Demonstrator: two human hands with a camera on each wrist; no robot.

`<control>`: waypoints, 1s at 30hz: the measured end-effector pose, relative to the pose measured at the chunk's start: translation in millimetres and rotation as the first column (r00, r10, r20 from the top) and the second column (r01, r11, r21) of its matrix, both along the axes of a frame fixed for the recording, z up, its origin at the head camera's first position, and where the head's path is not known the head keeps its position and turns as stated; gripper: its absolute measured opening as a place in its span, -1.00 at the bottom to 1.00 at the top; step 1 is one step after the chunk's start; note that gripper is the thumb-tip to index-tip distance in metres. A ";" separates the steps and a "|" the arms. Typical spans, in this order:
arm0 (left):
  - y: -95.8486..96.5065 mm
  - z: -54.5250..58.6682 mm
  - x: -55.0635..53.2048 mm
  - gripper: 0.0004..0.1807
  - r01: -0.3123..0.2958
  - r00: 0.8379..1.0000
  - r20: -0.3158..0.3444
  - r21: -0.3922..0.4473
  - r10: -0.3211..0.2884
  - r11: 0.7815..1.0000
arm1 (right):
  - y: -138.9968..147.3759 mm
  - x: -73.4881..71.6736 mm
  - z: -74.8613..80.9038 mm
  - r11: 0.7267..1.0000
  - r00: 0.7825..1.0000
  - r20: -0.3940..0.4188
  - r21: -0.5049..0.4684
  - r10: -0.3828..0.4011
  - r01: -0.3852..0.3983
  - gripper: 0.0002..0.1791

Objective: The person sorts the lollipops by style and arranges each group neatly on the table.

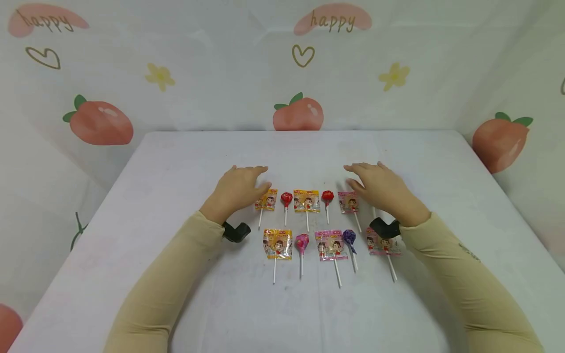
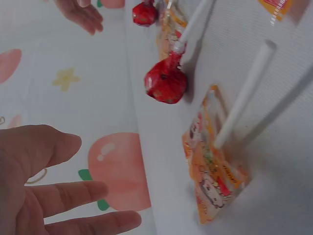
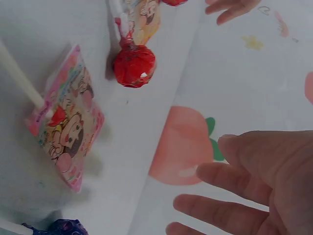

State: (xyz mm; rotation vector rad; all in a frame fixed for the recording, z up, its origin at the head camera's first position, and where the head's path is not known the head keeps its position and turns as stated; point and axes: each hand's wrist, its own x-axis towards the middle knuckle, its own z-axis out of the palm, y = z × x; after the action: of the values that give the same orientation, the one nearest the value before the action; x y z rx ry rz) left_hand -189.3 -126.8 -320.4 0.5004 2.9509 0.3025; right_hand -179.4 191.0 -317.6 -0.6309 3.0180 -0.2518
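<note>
My left hand [image 1: 240, 186] hovers over the left end of the back row of lollipops, fingers extended and holding nothing. Partly behind its thumb lies a lollipop in a flat yellow packet [image 1: 268, 202], seen whole in the left wrist view [image 2: 210, 171]. Beside that is a round red lollipop [image 2: 166, 82]. At the row's right end, my right hand [image 1: 378, 186] is also held in the air with spread fingers and an empty palm. Nearest to it is a lollipop in a pink packet [image 3: 68, 120]. A white stick [image 1: 374, 212] shows under this hand, its upper part hidden.
Between the hands lie another yellow-packet lollipop [image 1: 306, 201] and a second red one [image 1: 327, 196]. The front row has a yellow packet [image 1: 277, 240], a pink ball [image 1: 302, 242], a pink packet [image 1: 328, 245], a purple ball [image 1: 349, 238] and another pink packet [image 1: 375, 245]. A white table [image 1: 247, 314] carries everything.
</note>
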 end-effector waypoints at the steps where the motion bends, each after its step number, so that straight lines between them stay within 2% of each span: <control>1: 0.1 1.4 0.3 -0.42 -0.006 1.000 0.013 0.016 0.006 1.000 | 0.2 0.6 0.4 1.000 1.000 -0.006 -0.020 -0.002 0.002 -0.53; 6: 0.0 9.4 2.2 -0.44 -0.042 0.997 0.063 0.086 0.037 0.995 | 0.1 2.9 4.5 0.996 0.999 -0.022 -0.084 -0.026 0.024 -0.60; 12: -2.8 17.4 5.2 -0.49 -0.061 0.997 0.056 0.151 0.053 0.987 | -1.2 5.9 12.8 0.984 0.998 -0.031 -0.171 -0.052 0.046 -0.63; 16: -6.8 20.6 6.5 -0.53 -0.062 0.998 0.044 0.214 0.054 0.975 | -2.1 8.9 17.8 0.967 0.997 -0.043 -0.252 -0.060 0.047 -0.64; 20: -11.5 21.9 6.4 -0.57 -0.066 0.998 0.033 0.282 0.059 0.957 | -3.6 10.6 20.0 0.937 0.996 -0.059 -0.347 -0.062 0.038 -0.64; 25: -17.7 20.8 4.0 -0.59 -0.086 0.996 0.033 0.383 0.079 0.920 | -8.2 8.0 19.7 0.884 0.998 -0.055 -0.468 -0.042 0.011 -0.59; 30: -24.7 17.8 -1.3 -0.61 -0.120 0.993 0.062 0.494 0.103 0.861 | -14.8 -0.9 19.0 0.821 1.000 -0.004 -0.571 -0.005 0.001 -0.55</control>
State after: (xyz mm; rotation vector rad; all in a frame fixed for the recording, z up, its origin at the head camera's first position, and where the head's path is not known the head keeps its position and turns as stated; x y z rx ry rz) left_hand -190.6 -151.5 -302.6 0.3663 2.8536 1.0923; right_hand -180.3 176.2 -298.7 -0.6466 2.9251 -1.1894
